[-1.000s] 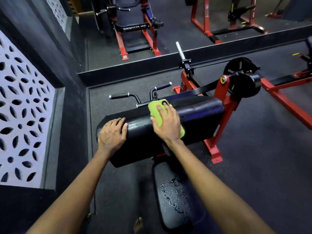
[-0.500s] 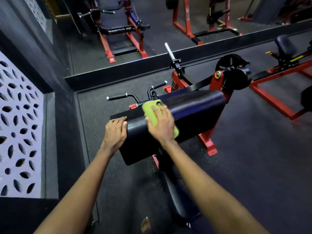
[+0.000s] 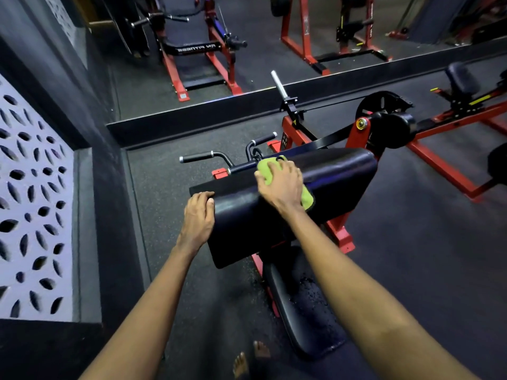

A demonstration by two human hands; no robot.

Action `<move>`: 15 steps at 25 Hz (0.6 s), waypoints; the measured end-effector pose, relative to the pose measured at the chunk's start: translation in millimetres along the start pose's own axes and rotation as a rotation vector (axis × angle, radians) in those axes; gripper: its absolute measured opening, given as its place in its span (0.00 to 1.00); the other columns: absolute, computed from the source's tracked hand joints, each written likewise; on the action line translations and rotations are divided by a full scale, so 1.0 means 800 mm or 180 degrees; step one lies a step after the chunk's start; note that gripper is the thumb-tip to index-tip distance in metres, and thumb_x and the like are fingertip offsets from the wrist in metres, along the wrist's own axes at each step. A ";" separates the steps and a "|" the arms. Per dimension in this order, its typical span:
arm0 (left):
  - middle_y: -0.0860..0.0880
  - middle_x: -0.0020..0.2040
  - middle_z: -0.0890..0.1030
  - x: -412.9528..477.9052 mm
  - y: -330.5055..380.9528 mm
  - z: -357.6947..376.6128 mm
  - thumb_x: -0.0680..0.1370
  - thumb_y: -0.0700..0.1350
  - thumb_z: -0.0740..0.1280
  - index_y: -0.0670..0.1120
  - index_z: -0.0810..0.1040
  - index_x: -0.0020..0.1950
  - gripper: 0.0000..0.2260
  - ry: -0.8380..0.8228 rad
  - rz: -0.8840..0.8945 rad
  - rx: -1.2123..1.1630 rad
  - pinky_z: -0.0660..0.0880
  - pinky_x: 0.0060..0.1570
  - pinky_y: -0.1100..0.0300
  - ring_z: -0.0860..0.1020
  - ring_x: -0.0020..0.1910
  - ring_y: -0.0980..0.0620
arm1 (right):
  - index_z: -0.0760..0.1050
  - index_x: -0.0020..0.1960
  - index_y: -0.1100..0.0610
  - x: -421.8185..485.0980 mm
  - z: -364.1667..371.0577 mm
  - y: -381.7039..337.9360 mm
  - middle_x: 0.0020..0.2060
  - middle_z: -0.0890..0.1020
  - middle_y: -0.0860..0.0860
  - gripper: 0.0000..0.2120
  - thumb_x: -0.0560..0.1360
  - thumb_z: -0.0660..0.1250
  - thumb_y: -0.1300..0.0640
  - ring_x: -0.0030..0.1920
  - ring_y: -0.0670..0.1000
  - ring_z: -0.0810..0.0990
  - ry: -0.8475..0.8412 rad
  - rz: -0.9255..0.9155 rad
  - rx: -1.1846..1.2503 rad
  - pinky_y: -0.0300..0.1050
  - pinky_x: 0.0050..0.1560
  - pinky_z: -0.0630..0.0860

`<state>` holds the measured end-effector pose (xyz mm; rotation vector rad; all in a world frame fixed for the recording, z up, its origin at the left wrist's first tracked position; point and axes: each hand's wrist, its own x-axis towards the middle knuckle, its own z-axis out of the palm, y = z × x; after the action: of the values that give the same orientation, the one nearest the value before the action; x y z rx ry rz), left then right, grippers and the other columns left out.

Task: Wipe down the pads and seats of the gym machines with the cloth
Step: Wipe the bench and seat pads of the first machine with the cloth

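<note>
A wide black arm pad [image 3: 337,176] tops a red-framed gym machine in front of me. My right hand [image 3: 282,186] presses a green cloth [image 3: 270,167] flat on the pad's upper middle; part of the cloth shows under my wrist too. My left hand [image 3: 199,218] rests on the pad's left end, fingers curled over its edge. Below the pad lies the black seat [image 3: 301,305], with water drops on its surface.
Two black handles [image 3: 203,156] stick out behind the pad. A patterned white wall panel [image 3: 30,204] stands at the left. A low mirror at the back reflects red machines. Another red frame [image 3: 450,171] lies on the dark floor at the right. Bare toes [image 3: 247,357] show below.
My right hand and the cloth have stayed at about the same spot on the pad. The left hand has slid from the pad's top to its left edge. The view shifted slightly.
</note>
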<state>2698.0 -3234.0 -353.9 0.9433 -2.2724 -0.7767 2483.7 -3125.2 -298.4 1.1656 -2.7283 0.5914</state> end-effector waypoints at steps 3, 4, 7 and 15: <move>0.47 0.58 0.78 0.000 -0.004 0.000 0.83 0.48 0.55 0.45 0.77 0.62 0.15 -0.0040 -0.0035 -0.0166 0.70 0.64 0.45 0.75 0.59 0.48 | 0.76 0.68 0.49 -0.022 0.011 -0.015 0.68 0.78 0.54 0.24 0.77 0.61 0.39 0.68 0.58 0.73 -0.0250 -0.0728 0.0104 0.57 0.69 0.69; 0.47 0.58 0.78 0.000 -0.003 -0.003 0.83 0.48 0.55 0.44 0.77 0.63 0.16 -0.0073 -0.0036 -0.0226 0.70 0.64 0.47 0.75 0.60 0.49 | 0.75 0.70 0.48 -0.016 0.009 -0.001 0.68 0.77 0.54 0.24 0.77 0.61 0.39 0.68 0.58 0.74 -0.0319 -0.0864 0.0139 0.56 0.68 0.71; 0.49 0.62 0.78 0.001 -0.006 -0.015 0.84 0.49 0.54 0.45 0.76 0.66 0.17 -0.0245 0.0055 -0.0411 0.67 0.68 0.54 0.74 0.64 0.52 | 0.74 0.71 0.47 0.023 0.000 0.048 0.66 0.78 0.53 0.25 0.77 0.64 0.38 0.64 0.60 0.76 -0.0258 -0.0374 0.0345 0.54 0.62 0.74; 0.50 0.67 0.74 0.013 -0.033 -0.024 0.84 0.50 0.50 0.49 0.75 0.67 0.19 -0.0835 -0.0219 -0.1231 0.58 0.76 0.55 0.69 0.71 0.54 | 0.75 0.70 0.46 -0.054 0.022 -0.046 0.67 0.77 0.53 0.23 0.77 0.65 0.41 0.66 0.57 0.74 0.0131 -0.0161 0.0534 0.54 0.67 0.72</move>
<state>2716.3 -3263.3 -356.2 0.7749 -2.1924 -1.3809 2540.7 -3126.4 -314.1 1.2394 -2.6490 0.8418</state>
